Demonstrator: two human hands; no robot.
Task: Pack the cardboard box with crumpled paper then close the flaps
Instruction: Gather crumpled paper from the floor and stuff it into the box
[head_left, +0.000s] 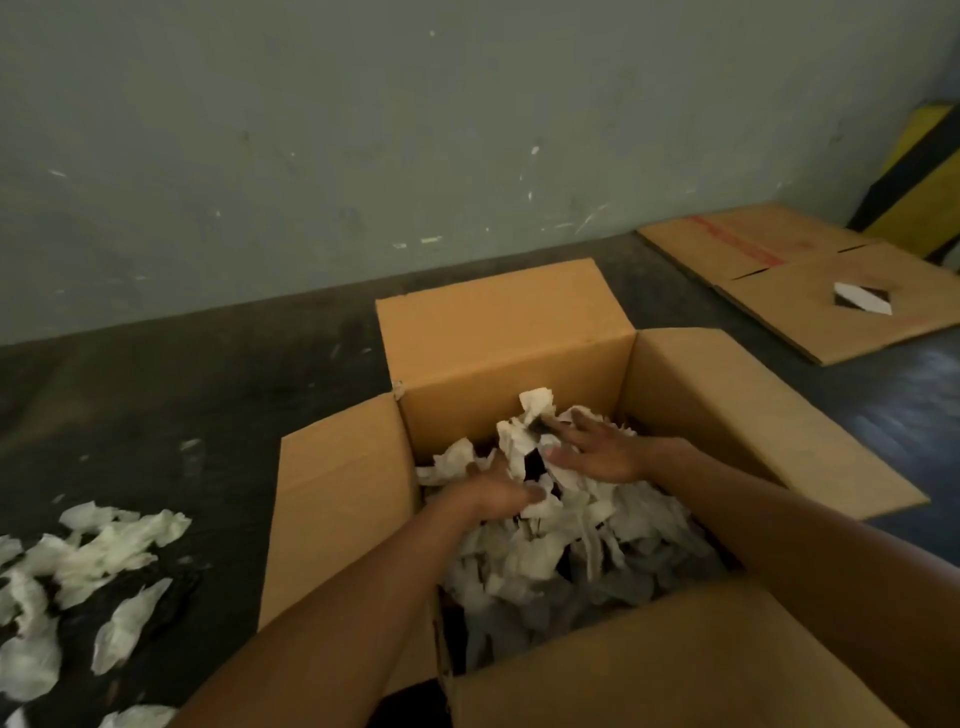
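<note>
An open brown cardboard box (509, 332) stands on the dark floor with all its flaps spread outward. White crumpled paper (550, 551) fills much of its inside. Both my hands are down in the box on top of the pile. My left hand (493, 493) curls around a wad of paper near the box's left wall. My right hand (597, 452) lies flat with fingers spread, pressing on the paper toward the far wall.
More loose crumpled paper (78, 566) lies on the floor to the left of the box. A flattened cardboard sheet (810, 280) with a white scrap on it lies at the back right, near a yellow-and-black striped post (919, 171). A grey-green wall (363, 130) runs behind.
</note>
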